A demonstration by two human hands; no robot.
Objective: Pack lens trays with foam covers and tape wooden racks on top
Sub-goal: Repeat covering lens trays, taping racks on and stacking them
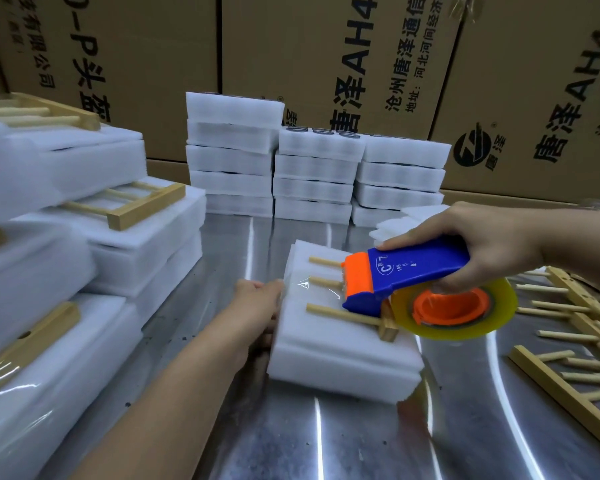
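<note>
A white foam-covered lens tray lies in the middle of the steel table. A wooden rack with three dowels rests on top of it. My right hand grips a blue and orange tape dispenser with a clear tape roll, its orange end pressed down on the rack. A strip of clear tape runs from the dispenser to the tray's left edge. My left hand holds that left edge, over the tape end.
Taped packs with racks pile up on the left. Stacks of foam trays stand behind, in front of cardboard boxes. Loose wooden racks lie on the right of the steel table.
</note>
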